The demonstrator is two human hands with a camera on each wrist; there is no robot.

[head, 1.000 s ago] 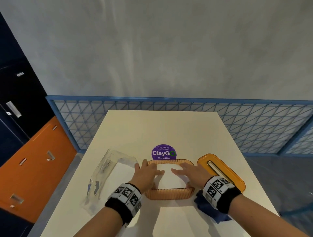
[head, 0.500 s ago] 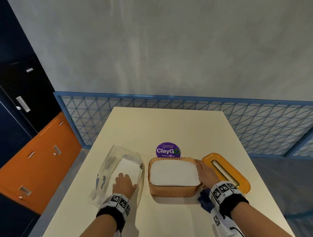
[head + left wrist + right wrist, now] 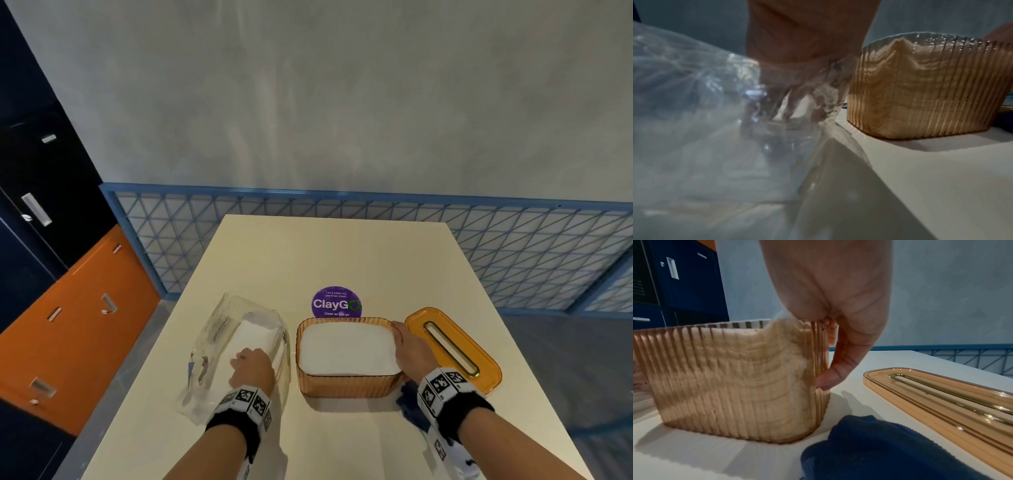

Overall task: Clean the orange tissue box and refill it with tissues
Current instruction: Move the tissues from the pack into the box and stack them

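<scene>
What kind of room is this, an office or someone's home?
Probably a shared office pantry, not a home. The purple ClayGo sticker on the cream table mentions keeping pantries clean, and orange and navy lockers line the left wall.

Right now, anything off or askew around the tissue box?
Nothing spilled or damaged. The tissue stack sits unevenly in the orange box, humped near the rim in the wrist views. The lid lies off, beside it; the blue cloth is bunched against the box's corner.

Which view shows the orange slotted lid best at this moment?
The head view: the orange slotted lid lies whole on the table, right of the tissue box, slot fully visible. The right wrist view shows it close but cut off at the frame edge. The left wrist view does not clearly show it.
</scene>
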